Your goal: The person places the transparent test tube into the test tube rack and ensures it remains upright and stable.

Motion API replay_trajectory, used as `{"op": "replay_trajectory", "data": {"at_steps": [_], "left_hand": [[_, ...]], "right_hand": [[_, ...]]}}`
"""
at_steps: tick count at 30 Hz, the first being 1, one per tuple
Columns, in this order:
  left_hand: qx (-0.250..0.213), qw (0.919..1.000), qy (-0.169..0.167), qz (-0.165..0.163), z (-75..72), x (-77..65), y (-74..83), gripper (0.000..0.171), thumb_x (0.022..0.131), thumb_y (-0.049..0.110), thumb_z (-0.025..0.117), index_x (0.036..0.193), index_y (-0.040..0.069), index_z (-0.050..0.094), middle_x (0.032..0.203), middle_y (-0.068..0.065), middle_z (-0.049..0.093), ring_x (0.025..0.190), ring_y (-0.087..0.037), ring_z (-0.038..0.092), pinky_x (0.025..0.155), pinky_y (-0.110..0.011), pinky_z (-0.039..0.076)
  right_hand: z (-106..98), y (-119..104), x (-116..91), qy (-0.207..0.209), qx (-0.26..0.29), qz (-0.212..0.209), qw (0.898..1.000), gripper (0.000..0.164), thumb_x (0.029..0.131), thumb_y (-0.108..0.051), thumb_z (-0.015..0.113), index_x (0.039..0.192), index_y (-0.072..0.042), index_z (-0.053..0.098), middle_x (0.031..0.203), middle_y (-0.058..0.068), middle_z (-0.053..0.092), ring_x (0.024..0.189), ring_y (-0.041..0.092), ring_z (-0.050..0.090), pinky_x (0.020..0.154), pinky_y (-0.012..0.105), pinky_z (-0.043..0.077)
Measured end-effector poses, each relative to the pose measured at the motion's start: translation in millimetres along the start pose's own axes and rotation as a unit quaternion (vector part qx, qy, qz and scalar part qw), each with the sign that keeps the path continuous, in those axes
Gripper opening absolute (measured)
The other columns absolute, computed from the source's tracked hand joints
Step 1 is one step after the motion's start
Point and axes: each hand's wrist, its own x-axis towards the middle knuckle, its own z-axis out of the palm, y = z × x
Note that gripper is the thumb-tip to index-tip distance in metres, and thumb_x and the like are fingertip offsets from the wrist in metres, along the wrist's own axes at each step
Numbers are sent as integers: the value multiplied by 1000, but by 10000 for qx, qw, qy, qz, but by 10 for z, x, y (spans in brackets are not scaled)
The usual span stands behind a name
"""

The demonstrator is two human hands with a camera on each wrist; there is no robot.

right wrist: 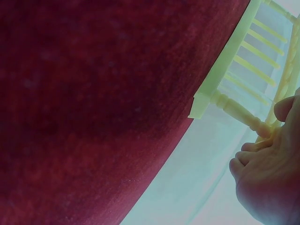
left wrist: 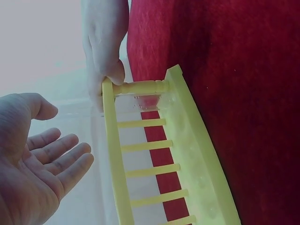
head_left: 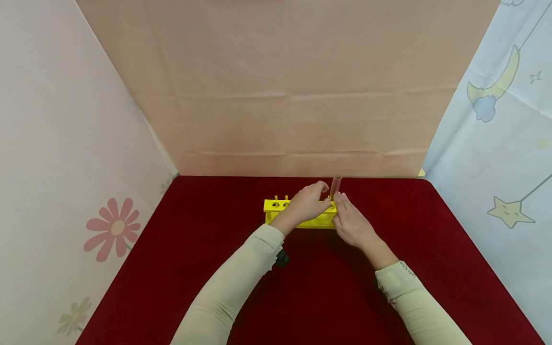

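A yellow test tube rack (head_left: 319,223) stands on the dark red tabletop. At its right end a clear test tube (head_left: 336,184) rises above the top bar; its lower part (left wrist: 147,102) shows between the bars in the left wrist view. My right hand (head_left: 354,223) grips that end of the rack, thumb and fingers at the top bar (right wrist: 285,84). Over the rack's middle hovers my left hand (head_left: 306,205), its fingers (left wrist: 70,161) extended, holding nothing. It is apart from the rack in the left wrist view and hides several holes in the head view.
A row of upright yellow pegs (left wrist: 152,171) lines the rack. Behind the red tabletop (head_left: 310,297) hangs a tan backdrop (head_left: 284,96). Patterned white sheets stand at left (head_left: 51,143) and right (head_left: 500,163).
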Motion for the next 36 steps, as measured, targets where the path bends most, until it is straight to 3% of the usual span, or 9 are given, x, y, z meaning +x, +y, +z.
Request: {"op": "replay_trajectory", "data": {"at_steps": [6,13,25,36], "left_hand": [[120,9999,48,-74,-31,-33,-32,40,101,25,61,136,8,56,133,-6,63,107,-15,63,92,-30,55],[129,9999,59,-97,-72,-57,-59,39,100,24,62,136,8,56,134,-6,63,101,-16,62,94,-31,54],[199,9997,73,-132,-141,-86,-129,42,102,27,59,138,6,55,139,-7,61,121,-19,61,101,-34,51],[217,9992,118,-307,-209,-136,-223,42,101,28,61,138,8,55,137,-5,62,108,-18,64,94,-33,54]], "right_hand": [[10,8,-2,60,-107,25,9999,66,101,-11,43,157,10,15,163,29,19,152,43,18,121,55,22],[-1,-2,3,-83,-116,142,9998,66,102,-14,41,158,8,13,165,27,17,153,40,15,122,54,20],[0,-19,4,-62,-87,180,9998,67,102,-15,40,158,8,13,165,27,17,153,41,17,121,54,21],[6,-12,-3,-31,-101,153,9998,67,102,-16,40,158,7,12,165,27,16,153,41,16,121,55,21]]}}
